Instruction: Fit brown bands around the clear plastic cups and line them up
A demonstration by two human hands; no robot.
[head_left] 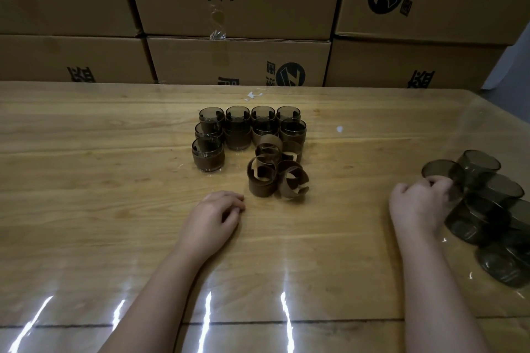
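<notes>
Hands (213,216) curled, perhaps touching smoky cups (484,203).

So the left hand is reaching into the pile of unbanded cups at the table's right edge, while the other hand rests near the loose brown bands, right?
Not quite: the hands are swapped. In the head view, the right hand reaches into the pile of unbanded cups at the table's right edge, its fingers on one cup. The left hand rests near the loose brown bands.
</notes>
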